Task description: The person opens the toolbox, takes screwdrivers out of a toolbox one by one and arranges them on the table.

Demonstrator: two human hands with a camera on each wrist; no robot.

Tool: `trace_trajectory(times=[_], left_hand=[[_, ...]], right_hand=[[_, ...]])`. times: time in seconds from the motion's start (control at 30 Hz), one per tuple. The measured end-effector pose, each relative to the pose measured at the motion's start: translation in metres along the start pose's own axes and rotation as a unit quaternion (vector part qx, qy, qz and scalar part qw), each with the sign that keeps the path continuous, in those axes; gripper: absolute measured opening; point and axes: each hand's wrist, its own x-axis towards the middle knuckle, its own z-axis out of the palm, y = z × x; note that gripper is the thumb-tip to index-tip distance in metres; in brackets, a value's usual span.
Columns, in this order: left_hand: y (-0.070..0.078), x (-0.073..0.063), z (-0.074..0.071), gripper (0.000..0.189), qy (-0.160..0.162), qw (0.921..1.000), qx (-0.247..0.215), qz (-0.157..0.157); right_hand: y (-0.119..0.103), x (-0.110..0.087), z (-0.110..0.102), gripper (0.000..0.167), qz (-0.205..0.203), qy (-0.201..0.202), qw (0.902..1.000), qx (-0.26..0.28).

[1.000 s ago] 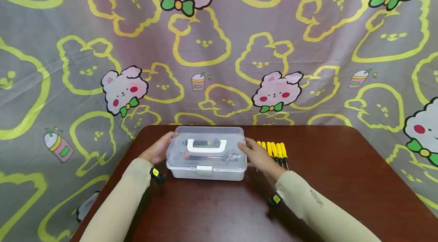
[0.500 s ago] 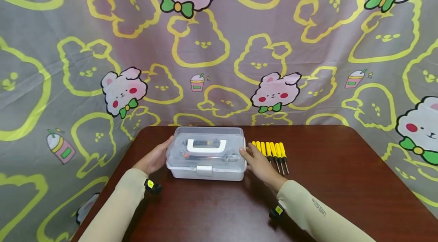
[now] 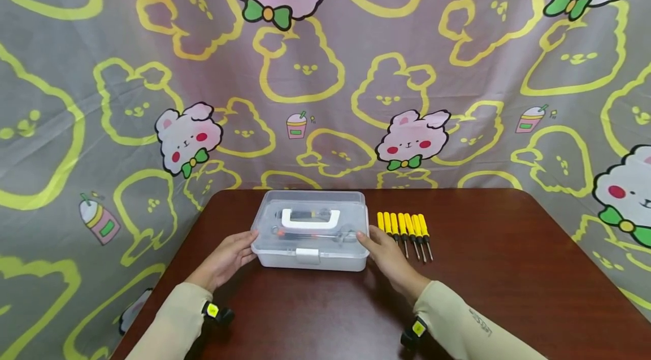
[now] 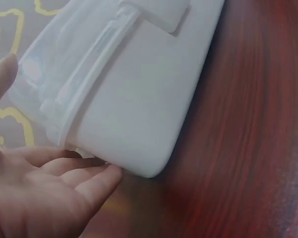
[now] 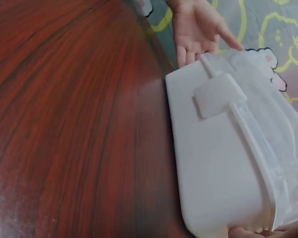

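A toolbox (image 3: 285, 261) with a white base, clear lid and white handle (image 3: 311, 220) stands shut on the table. Through its lid show tools, one long and thin with an orange end. My left hand (image 3: 226, 260) touches its left end, thumb at the lid corner; in the left wrist view the fingers (image 4: 97, 186) lie extended at the base's lower edge. At the right end, my right hand (image 3: 394, 261) rests with the thumb on the lid's edge and the other fingers along the side, partly hidden. A white latch (image 3: 307, 256) is down at the front.
Several screwdrivers (image 3: 404, 225) with yellow handles lie side by side just right of the toolbox, tips toward me. The dark red-brown table (image 3: 488, 269) reaches back to a cartoon-printed curtain (image 3: 330, 105).
My left hand has slid from the toolbox's rear left side toward its front left corner. My right hand has shifted slightly forward along the right side, uncovering more of the screwdrivers. The toolbox stays put.
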Motion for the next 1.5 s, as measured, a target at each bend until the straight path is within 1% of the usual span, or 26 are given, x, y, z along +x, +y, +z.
trace_trajectory(times=[0.2, 0.37, 0.5, 0.67, 0.77, 0.83, 0.93, 1.03, 1.27, 1.33, 1.5], left_hand=[[-0.001, 0.003, 0.0, 0.062, 0.004, 0.9999, -0.012, 0.005], [-0.001, 0.007, -0.001, 0.064, 0.004, 1.0, -0.003, 0.003], [-0.002, 0.014, -0.001, 0.061, 0.009, 1.0, -0.004, 0.001], [-0.001, 0.022, -0.001, 0.06, 0.013, 0.9998, -0.014, 0.005], [0.0, 0.027, -0.001, 0.06, 0.021, 0.9997, -0.015, 0.004], [0.0, 0.03, -0.002, 0.061, 0.019, 0.9997, -0.011, 0.005], [0.001, 0.036, -0.002, 0.061, 0.025, 0.9996, -0.016, 0.002], [0.001, 0.042, -0.003, 0.061, 0.027, 0.9995, -0.016, 0.001], [0.003, 0.054, -0.004, 0.062, 0.037, 0.9993, -0.008, -0.006], [0.004, 0.057, -0.004, 0.063, 0.043, 0.999, -0.007, -0.008], [0.005, 0.063, -0.005, 0.064, 0.043, 0.999, -0.004, -0.015]], right_hand=[[-0.001, 0.003, -0.001, 0.065, 0.005, -0.015, 0.9992, 0.037], [0.001, 0.007, -0.003, 0.068, 0.006, -0.022, 0.9989, 0.041], [0.003, 0.012, -0.005, 0.067, 0.008, -0.017, 0.9993, 0.031], [0.003, 0.021, -0.006, 0.073, 0.014, -0.007, 0.9995, 0.029], [0.002, 0.025, -0.007, 0.077, 0.012, -0.015, 0.9992, 0.035], [0.002, 0.028, -0.008, 0.077, 0.016, -0.023, 0.9987, 0.042], [0.002, 0.033, -0.01, 0.08, 0.021, -0.031, 0.9985, 0.04], [0.002, 0.038, -0.011, 0.081, 0.025, -0.03, 0.9985, 0.038], [0.001, 0.052, -0.011, 0.064, 0.022, -0.025, 0.9983, 0.048], [0.0, 0.057, -0.011, 0.064, 0.028, -0.022, 0.9983, 0.045], [-0.001, 0.067, -0.012, 0.062, 0.05, -0.019, 0.9977, 0.043]])
